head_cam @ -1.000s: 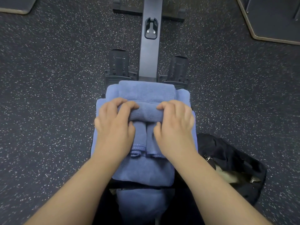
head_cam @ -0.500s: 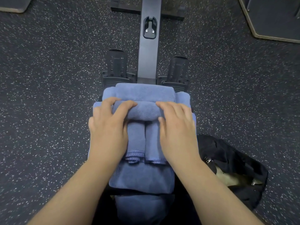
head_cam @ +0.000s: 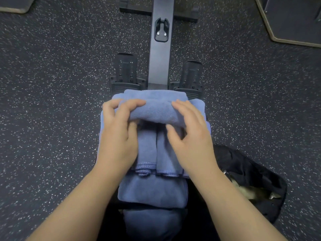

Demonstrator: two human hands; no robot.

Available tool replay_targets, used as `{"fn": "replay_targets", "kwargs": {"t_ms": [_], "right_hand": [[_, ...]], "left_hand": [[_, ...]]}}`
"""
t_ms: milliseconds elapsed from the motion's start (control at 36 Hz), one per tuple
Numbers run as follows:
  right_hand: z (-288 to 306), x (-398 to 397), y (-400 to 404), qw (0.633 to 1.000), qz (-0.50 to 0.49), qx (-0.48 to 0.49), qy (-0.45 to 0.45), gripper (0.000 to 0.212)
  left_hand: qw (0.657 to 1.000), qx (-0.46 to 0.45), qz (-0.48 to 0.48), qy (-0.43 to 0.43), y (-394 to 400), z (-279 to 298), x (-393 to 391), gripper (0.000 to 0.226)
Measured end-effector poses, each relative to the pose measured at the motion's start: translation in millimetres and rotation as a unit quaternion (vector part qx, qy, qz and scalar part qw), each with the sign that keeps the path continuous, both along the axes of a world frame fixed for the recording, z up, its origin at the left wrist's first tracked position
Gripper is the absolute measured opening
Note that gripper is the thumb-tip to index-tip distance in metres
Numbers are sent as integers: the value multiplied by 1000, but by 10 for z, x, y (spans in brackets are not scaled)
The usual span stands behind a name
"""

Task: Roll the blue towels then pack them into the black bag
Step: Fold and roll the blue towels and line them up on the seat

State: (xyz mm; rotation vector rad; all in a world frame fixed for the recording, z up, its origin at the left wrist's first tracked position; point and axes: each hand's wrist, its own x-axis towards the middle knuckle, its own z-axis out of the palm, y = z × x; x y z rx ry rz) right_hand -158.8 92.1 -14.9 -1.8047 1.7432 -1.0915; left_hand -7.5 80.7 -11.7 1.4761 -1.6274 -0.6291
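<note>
A blue towel [head_cam: 157, 112] lies folded lengthwise on top of a stack of blue towels [head_cam: 152, 190], its far end rolled into a thick tube. My left hand [head_cam: 119, 134] grips the roll's left end, fingers curled over the top and thumb tucked under it. My right hand [head_cam: 191, 136] grips the right end the same way. The towel's flat near part, folded in two strips, stretches toward me between my hands. The black bag [head_cam: 243, 178] lies open on the floor at the lower right, a pale lining showing inside.
A rowing machine's grey rail [head_cam: 160, 54] runs away from me, with black footrests [head_cam: 126, 73] on either side just beyond the towels. Dark speckled rubber floor [head_cam: 52, 101] surrounds everything. Mat corners [head_cam: 291, 20] show at the top right and top left.
The roll has grown thicker and lifted slightly. My fingers have shifted from lying flat over it to curling round it, thumbs now underneath.
</note>
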Motion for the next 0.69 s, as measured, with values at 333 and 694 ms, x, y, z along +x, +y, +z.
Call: {"fn": "replay_targets", "kwargs": {"t_ms": [333,694], "right_hand": [[191,-73,-47,989,-15,-144,17,45],[350,-164,210,991,29,-115,66,45]], "left_hand": [[995,-69,-63,21,-49,120,60,57],[993,43,-105,13,158,334,264,57]]}}
